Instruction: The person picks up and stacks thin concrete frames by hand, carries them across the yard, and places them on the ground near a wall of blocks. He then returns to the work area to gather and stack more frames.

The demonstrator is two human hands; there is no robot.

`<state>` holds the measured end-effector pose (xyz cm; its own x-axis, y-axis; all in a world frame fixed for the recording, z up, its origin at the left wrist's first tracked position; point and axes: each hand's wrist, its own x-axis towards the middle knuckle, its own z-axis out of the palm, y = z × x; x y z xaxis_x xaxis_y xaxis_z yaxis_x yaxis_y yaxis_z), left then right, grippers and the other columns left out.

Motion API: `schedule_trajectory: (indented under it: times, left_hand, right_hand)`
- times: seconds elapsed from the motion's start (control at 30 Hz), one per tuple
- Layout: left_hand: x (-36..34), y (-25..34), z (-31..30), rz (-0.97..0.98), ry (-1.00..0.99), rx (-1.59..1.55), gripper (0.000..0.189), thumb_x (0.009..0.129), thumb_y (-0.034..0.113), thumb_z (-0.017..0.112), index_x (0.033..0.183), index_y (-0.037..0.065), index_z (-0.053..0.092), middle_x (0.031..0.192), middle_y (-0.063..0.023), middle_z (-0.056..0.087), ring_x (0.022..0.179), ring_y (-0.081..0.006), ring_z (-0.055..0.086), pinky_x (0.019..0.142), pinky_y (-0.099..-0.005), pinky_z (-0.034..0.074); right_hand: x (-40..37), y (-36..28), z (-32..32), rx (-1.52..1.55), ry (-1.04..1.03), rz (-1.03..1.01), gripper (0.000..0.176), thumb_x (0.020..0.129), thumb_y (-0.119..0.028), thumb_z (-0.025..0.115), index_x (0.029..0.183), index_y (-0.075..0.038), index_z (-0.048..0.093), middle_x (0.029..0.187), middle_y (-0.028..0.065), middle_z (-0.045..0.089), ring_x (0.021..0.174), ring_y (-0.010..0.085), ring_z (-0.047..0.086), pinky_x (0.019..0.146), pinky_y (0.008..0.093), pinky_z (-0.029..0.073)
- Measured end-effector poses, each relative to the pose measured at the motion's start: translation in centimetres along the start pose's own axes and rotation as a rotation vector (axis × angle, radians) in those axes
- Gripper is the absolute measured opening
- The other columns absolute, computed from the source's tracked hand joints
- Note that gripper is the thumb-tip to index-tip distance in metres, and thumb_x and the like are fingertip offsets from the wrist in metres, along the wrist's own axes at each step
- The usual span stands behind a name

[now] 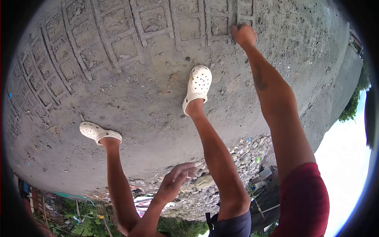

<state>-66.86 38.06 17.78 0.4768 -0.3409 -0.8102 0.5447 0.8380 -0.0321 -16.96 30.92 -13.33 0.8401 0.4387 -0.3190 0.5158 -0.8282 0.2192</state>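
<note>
Grey moulded blocks (153, 19), flat gridded rows

**An open-air yard on bare earth**

I am outdoors, in a dusty work yard and not under any roof. The ground (158, 102) is packed grey dirt strewn with small stones. Across it lie rows of rectangular blocks (118, 21), set out side by side in a grid with narrow gaps between them. A heap of gravel (252, 152) borders the dirt, with green plants (87, 225) beside it. A leafy tree (351, 106) and bright sky (343, 158) show at the edge.
</note>
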Motion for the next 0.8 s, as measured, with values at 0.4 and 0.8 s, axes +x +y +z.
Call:
schedule_trajectory:
  times: [0.4, 0.8]
  left_hand:
    - [0.1, 1.8, -4.7, 0.062, 0.117, -0.126, 0.052, 0.100, 0.042, 0.045, 0.132, 0.001, 0.048, 0.118, -0.0121, 0.062, 0.099, -0.0192, 0.061, 0.085, -0.0334, 0.048]
    - [-1.9, 2.9, -3.5, 0.113, 0.022, -0.130, 0.048, 0.103, 0.040, 0.041, 0.131, 0.003, 0.052, 0.116, -0.0087, 0.064, 0.099, -0.0153, 0.061, 0.087, -0.0303, 0.046]
  right_hand:
    - [-4.0, -8.9, -2.2, 0.511, -0.056, 0.061, 0.049, 0.070, -0.039, 0.065, 0.094, 0.004, 0.069, 0.093, 0.0262, 0.067, 0.093, 0.0406, 0.065, 0.081, 0.0451, 0.052]
    - [-3.6, -11.5, -2.5, 0.254, -0.302, 0.250, 0.047, 0.071, -0.038, 0.065, 0.097, 0.000, 0.071, 0.105, 0.0202, 0.069, 0.104, 0.0343, 0.065, 0.089, 0.0428, 0.051]
